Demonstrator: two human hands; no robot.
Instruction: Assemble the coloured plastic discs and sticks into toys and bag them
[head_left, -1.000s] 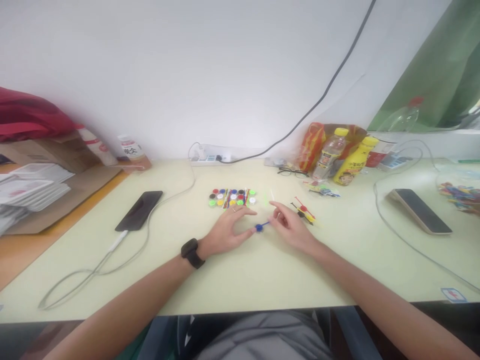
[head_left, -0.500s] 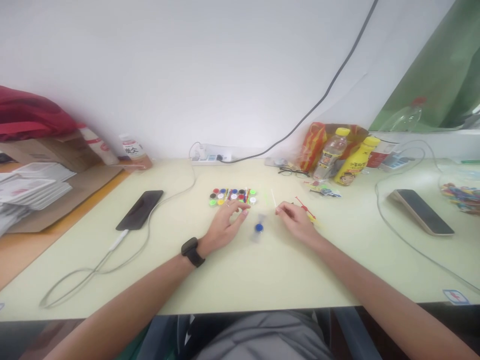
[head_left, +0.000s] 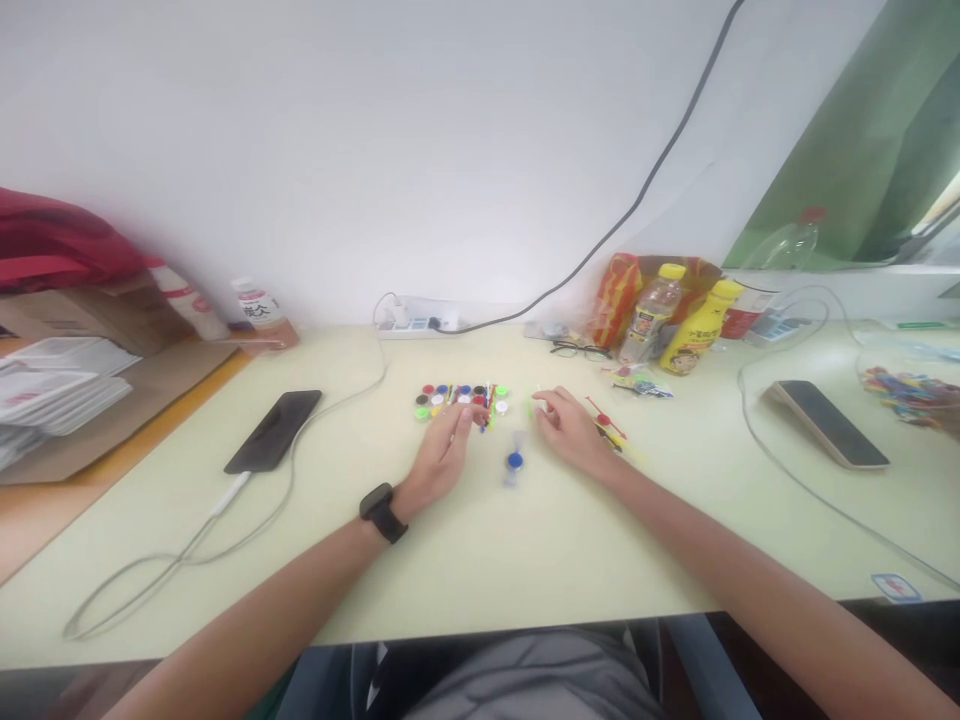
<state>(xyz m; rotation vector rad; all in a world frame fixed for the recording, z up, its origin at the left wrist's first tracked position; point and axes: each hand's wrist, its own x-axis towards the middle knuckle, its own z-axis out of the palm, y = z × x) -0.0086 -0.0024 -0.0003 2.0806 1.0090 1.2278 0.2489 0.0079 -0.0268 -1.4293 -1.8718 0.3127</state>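
Note:
My left hand (head_left: 439, 455), with a black watch on its wrist, is at the near edge of a cluster of small coloured discs (head_left: 437, 400). Its thumb and fingers are drawn together beside thin coloured sticks (head_left: 490, 400); whatever they hold is too small to make out. Opposite it, my right hand (head_left: 570, 430) has thumb and forefinger bent in a pinch by a pale green piece (head_left: 530, 406), and its grip is blurred. Between the hands lies a blue disc with clear strips (head_left: 514, 461). Red and yellow plastic pieces (head_left: 605, 420) lie right of my right hand.
A phone (head_left: 274, 432) with a white cable lies left. Glasses (head_left: 579, 349), a small packet (head_left: 637, 383) and bottles (head_left: 694, 330) stand or lie at the back right. Another phone-like device (head_left: 829, 425) and a bag of coloured pieces (head_left: 907, 395) are far right.
My left hand's thumb and fingers have come closer together near the sticks. My right hand has moved a little left and up, over the pale stick. The view has shifted slightly.

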